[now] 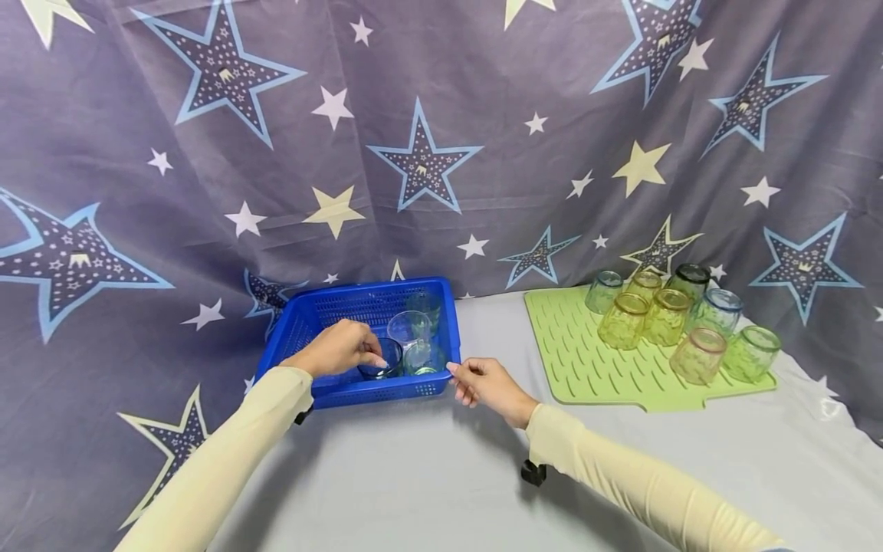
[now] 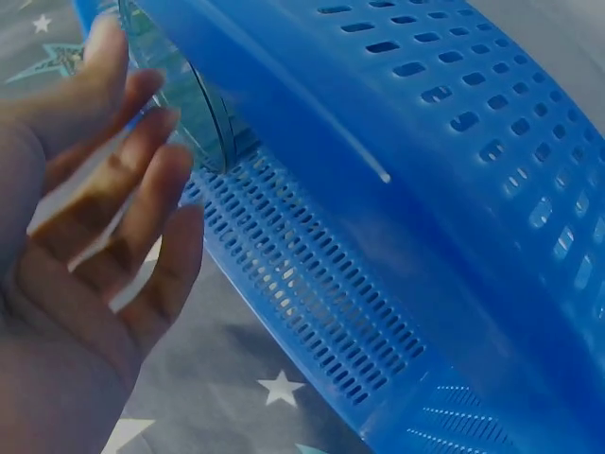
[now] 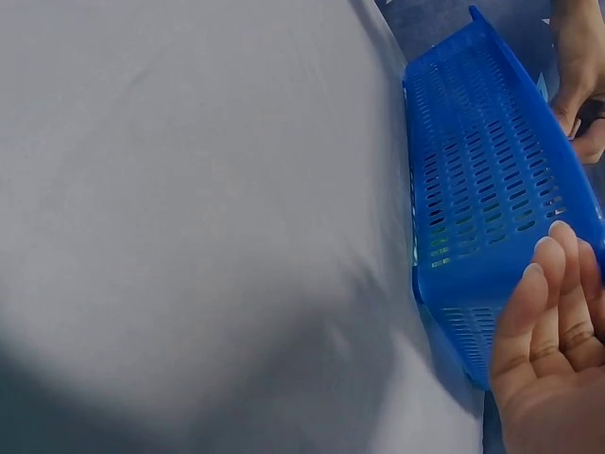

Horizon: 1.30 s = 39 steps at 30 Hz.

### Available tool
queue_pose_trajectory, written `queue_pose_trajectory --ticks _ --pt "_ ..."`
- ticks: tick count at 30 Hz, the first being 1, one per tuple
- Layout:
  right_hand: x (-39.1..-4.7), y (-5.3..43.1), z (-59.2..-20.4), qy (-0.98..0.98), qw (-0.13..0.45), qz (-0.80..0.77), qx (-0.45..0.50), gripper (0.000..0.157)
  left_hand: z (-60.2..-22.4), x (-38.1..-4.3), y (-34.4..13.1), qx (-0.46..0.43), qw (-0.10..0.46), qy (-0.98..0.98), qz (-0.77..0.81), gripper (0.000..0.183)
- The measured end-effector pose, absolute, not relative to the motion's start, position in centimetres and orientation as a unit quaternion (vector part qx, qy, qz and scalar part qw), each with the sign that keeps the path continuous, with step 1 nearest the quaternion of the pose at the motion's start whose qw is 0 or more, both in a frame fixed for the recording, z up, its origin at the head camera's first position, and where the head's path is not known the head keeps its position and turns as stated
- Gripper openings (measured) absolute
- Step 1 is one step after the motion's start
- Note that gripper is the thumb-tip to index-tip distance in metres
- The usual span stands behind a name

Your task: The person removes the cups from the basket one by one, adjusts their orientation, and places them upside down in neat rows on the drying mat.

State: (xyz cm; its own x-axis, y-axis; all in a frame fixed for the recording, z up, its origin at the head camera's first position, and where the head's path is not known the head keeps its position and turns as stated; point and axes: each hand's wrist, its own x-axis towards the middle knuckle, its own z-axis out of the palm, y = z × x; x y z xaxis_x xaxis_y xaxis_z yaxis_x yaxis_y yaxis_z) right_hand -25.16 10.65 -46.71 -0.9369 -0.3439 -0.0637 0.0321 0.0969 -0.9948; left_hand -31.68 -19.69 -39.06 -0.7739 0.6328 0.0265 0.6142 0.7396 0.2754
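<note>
with the left grip point(image 1: 338, 349) bent at the dark-rimmed glass point(image 1: 392, 353) inside the blue basket point(image 1: 375, 394), its hold hard to tell, and the right grip point(image 1: 488, 388) pinching the blue basket's near right rim, it seems wise to steady that rim and keep the glass off the clear glasses point(image 1: 409, 325) there.

The left arm point(image 1: 228, 448) and the right arm point(image 1: 628, 469), both long-sleeved, are stretched forward and angled inward. The left hand point(image 1: 341, 348) is bent downward, its thumb parted from its loosely curved fingers. The right hand point(image 1: 491, 386) is turned inward, its fingertips set close together.
</note>
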Motion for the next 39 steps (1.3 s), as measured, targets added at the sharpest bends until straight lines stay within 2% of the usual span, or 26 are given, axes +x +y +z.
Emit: queue_pose_trajectory --ticks 8,16,23,29,32,36,39 --pt "-25.2 10.7 -46.7 0.734 0.138 -0.657 -0.106 0.04 -39.0 -31.1 -19.2 0.379 0.096 0.908 0.153 0.007" --pt "-25.1 10.6 -46.6 0.733 0.138 -0.658 -0.105 0.04 -38.6 -30.7 -19.0 0.36 0.098 0.924 0.08 0.004" --pt "-25.2 10.7 -46.6 0.733 0.14 -0.657 -0.106 0.04 -39.0 -30.5 -18.8 0.383 0.04 0.923 0.03 0.01" --pt "-25.2 10.7 -46.6 0.734 0.141 -0.656 -0.107 0.04 -39.6 -30.2 -18.6 0.378 -0.023 0.925 0.002 0.042" --pt "-25.2 10.7 -46.6 0.734 0.14 -0.655 -0.107 0.04 -39.7 -30.1 -18.8 0.357 -0.061 0.932 -0.003 0.037" --pt "-25.1 10.7 -46.6 0.734 0.14 -0.656 -0.108 0.039 -39.5 -30.0 -19.5 0.313 -0.078 0.946 0.022 0.017" --pt "-25.2 10.7 -46.6 0.733 0.139 -0.657 -0.109 0.039 -39.2 -30.0 -20.0 0.282 -0.089 0.954 0.053 0.011"
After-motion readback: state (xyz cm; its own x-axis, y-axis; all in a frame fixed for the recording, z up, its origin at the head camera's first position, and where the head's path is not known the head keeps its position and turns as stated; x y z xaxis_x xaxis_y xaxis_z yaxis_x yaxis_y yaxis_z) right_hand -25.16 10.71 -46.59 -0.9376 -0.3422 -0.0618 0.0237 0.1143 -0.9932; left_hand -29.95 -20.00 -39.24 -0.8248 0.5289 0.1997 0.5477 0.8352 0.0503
